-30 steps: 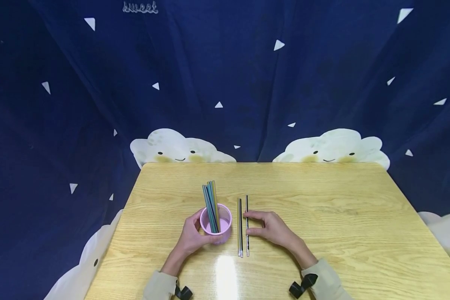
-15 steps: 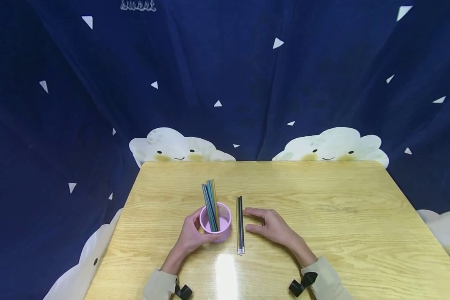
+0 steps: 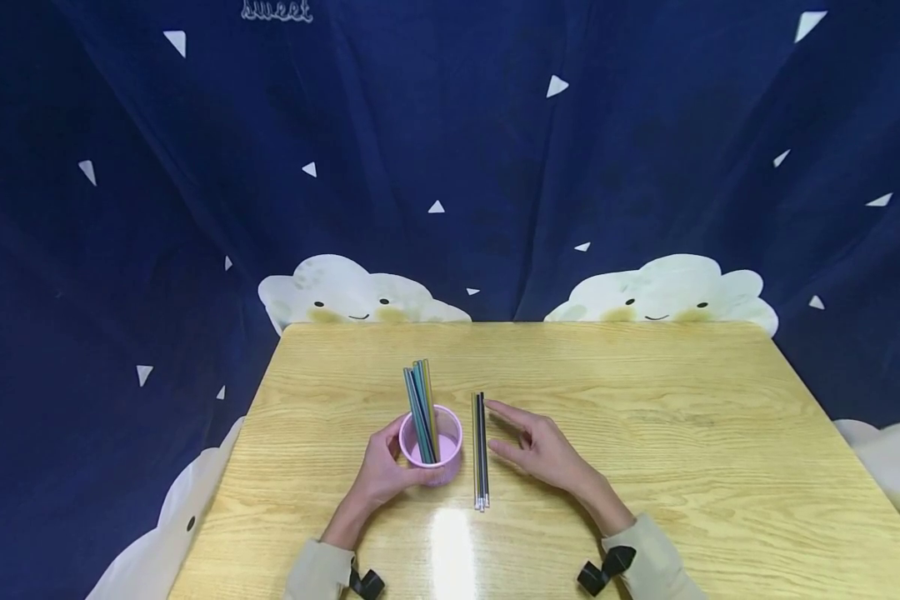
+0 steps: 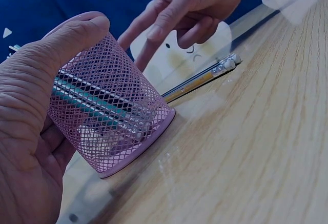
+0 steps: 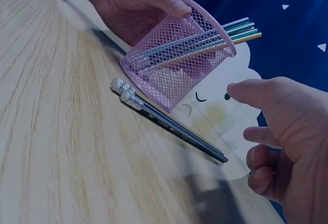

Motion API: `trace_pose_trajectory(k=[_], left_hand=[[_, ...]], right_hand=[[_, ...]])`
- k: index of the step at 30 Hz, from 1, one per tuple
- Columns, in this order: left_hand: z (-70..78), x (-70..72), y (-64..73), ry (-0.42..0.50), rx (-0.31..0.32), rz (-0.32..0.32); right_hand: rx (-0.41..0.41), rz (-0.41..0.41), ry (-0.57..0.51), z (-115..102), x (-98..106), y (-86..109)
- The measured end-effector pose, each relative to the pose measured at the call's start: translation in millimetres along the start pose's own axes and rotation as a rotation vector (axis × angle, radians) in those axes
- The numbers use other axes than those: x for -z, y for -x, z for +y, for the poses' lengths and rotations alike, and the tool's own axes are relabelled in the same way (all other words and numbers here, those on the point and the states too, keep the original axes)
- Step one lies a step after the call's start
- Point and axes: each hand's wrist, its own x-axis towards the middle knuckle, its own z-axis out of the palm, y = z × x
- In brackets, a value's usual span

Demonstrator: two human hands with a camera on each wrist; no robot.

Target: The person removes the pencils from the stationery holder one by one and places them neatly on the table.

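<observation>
My left hand (image 3: 385, 469) grips a pink mesh pencil cup (image 4: 110, 98), its thumb over the near side by the rim. Inside the cup several teal, dark and yellow pencils (image 3: 421, 408) lean up toward the far left of the rim. Just right of the cup, a yellow pencil (image 3: 476, 450) and two black pencils (image 5: 174, 127) lie side by side on the table, white eraser ends toward me. My right hand (image 3: 543, 450) hovers beside them, index finger and thumb spread, with nothing between them; the index fingertip is close to the black pencils' far part.
The wooden table (image 3: 682, 433) reaches well out to the right of my hands. A dark blue curtain (image 3: 450, 125) with white triangles and cloud faces hangs behind its far edge. Bright glare (image 3: 452, 550) shows on the tabletop in front of the cup.
The black pencil that my right hand pinched has moved left against the other two and been let go. My right index finger has since stretched out forward. The left hand keeps its grip.
</observation>
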Motion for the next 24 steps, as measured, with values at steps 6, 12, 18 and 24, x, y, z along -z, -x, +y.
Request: trace_pose_trajectory(k=[6,12,18,24], left_hand=[[-1.8,1.2,-1.2,-0.003,-0.024,-0.007],[-3.8,1.4,-1.4,-0.012,-0.038,-0.009],[-0.9,0.3,-0.7,-0.023,-0.022,-0.007],[0.0,-0.2,-0.3,-0.021,-0.017,-0.001]], right_hand=[[0.048,0.017,-0.025,-7.7,-1.3,-5.1],[0.074,0.02,-0.051,-21.4,-3.0,-16.6],[0.112,-0.005,-0.052,-28.5,-6.2,-27.2],[0.122,-0.03,-0.064,-33.6,-9.8,-34.5]])
